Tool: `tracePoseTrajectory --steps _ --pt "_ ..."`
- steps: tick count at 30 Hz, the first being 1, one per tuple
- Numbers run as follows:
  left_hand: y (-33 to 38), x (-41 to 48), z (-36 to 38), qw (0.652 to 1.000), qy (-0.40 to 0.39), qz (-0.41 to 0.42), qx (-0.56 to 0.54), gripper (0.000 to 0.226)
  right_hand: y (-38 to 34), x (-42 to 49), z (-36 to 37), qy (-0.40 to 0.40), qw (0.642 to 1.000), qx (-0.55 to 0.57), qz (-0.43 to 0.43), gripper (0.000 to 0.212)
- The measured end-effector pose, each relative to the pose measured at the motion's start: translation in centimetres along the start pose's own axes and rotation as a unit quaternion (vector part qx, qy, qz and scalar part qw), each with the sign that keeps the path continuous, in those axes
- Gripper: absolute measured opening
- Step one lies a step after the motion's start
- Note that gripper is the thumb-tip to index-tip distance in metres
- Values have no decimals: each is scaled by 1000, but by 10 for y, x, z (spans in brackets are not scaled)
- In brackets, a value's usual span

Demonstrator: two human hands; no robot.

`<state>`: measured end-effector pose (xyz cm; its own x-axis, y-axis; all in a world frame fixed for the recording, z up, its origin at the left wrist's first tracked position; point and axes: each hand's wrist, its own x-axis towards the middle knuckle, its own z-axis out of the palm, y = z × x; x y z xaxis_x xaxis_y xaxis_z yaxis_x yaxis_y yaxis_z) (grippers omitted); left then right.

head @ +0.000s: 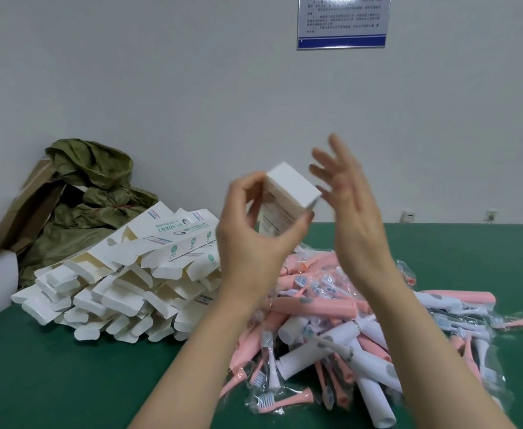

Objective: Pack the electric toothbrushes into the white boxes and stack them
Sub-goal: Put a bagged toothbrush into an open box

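Green surface (68, 382) carried a heap of empty white boxes (124, 283) left, pink/white toothbrushes (331, 329) right, bagged heads blurred. Left hand (254, 236) grip clamped on closed white box (288, 196), raised, print unreadable. Right hand (353, 205) fingers spread beside it.

Single head view, close above table (68, 382), facing wall (192, 88).

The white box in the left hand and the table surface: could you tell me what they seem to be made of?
White box: thin matte cardboard, judging by its crisp folded edges. Table: probably a green felt-like or rubber mat, flat and without shine.
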<state>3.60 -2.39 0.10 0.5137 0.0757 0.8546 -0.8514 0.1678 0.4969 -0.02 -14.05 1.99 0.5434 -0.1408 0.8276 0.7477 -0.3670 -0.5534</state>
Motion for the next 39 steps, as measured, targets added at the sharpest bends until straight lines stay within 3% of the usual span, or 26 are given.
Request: tracePoseTrajectory --steps 2,3,5,8,10,14,17,19,21,26,28,32,37,39 --pt "9 1 -18 999 23 2 -38 54 8 7 -16 67 990 -8 121 24" --pt "13 1 -26 996 43 -2 -72 54 14 9 -26 44 974 -63 213 25" --pt "19 -4 -40 987 79 -8 -143 51 24 6 -40 -82 906 -123 397 46" --pt "20 -19 -49 977 97 -27 -190 50 29 -1 -36 -209 839 50 500 66" --pt "14 -27 -54 975 92 -59 -195 52 32 -2 -28 -177 840 136 495 56" --pt "-1 -39 -60 968 37 -202 -144 64 43 -2 -28 23 847 195 494 20" --pt "-4 -44 -62 957 -98 -264 75 57 45 -1 -44 131 862 153 465 16" --pt "-2 -49 -62 905 -215 -259 260 63 42 0 -52 165 888 62 425 15" --pt "6 -56 -60 864 -275 -217 361 69 36 1 -56 170 904 15 391 13" --pt "19 -57 -39 867 -259 -132 404 90 12 -10 -47 70 936 -4 345 15" --pt "17 -56 -31 866 -254 -136 409 91 8 -20 -38 26 932 18 361 15" --pt "12 -62 -30 859 -294 -155 388 60 11 -33 -32 7 915 92 394 24" --pt "14 -64 -40 834 -354 -197 375 81 17 -47 -25 -5 915 103 391 25" --pt "26 -63 -36 859 -348 -181 330 81 15 -52 -19 -18 914 119 388 23"
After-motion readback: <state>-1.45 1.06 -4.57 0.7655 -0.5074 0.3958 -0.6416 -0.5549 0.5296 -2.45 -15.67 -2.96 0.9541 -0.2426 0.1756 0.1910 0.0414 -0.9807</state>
